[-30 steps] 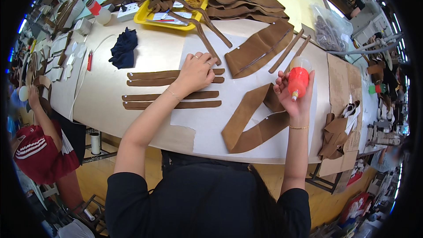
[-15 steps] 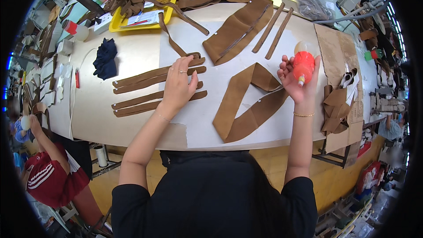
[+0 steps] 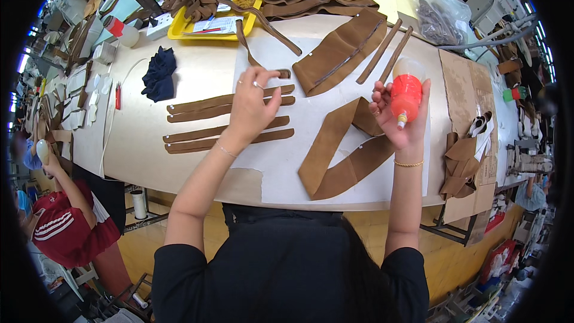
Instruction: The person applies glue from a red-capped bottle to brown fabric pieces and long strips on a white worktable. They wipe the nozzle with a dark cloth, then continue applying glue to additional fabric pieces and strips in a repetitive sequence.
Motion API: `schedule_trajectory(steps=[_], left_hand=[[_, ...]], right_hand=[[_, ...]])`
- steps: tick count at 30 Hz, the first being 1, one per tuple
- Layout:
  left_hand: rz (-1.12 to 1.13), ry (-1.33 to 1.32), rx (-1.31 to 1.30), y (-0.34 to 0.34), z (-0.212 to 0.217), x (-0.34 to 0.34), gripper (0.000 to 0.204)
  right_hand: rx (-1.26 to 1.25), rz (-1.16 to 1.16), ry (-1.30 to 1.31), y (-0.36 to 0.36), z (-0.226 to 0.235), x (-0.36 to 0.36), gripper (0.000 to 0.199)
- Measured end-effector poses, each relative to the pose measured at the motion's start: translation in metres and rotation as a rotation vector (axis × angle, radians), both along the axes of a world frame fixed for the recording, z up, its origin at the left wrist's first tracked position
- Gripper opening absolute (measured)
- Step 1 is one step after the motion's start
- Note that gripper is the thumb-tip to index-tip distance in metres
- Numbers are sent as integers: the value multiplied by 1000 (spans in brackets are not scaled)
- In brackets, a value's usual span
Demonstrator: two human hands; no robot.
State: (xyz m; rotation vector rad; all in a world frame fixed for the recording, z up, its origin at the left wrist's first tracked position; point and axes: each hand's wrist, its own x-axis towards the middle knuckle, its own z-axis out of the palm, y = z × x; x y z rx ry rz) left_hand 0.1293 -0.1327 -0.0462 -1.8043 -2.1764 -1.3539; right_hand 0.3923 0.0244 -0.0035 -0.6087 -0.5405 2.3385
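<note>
My right hand (image 3: 397, 124) holds a translucent squeeze bottle (image 3: 406, 94) with a red-orange band, its nozzle tilted down toward me. My left hand (image 3: 254, 107) is over the right part of several narrow brown strips (image 3: 209, 105) laid side by side. Its fingers are bent, with the thumb apart, and I see nothing in them. Just beyond its index finger lies the end of a longer brown strip (image 3: 246, 45) that trails from the yellow tray. Between my hands, a wide brown band (image 3: 323, 155) is folded into an angular loop, its right part near my right hand.
A yellow tray (image 3: 179, 27) at the back holds bundled brown strips and papers. Beside it are stacked wide brown bands (image 3: 317, 0). Dark blue cloth (image 3: 159, 75) lies left, cardboard (image 3: 460, 84) right. A co-worker in a red shirt (image 3: 69, 224) is at far left.
My left hand has lifted from the strips, its fingers now more bent. My right hand still holds the bottle, now more upright. The whole view has shifted slightly.
</note>
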Motion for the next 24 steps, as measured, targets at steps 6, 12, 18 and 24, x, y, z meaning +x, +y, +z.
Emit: schedule_trajectory(steps=[6,12,18,24], left_hand=[[3,-160,69,25,62,-54,25],[-12,-114,157,47,116,-103,24],[66,-51,242,63,148,-134,21],[-67,-294,269,67,201,-167,25]], right_hand=[[27,83,3,-7,11,-41,75],[38,117,25,-7,23,-64,76],[41,100,19,-4,24,-72,74],[55,68,-16,-4,27,-65,74]])
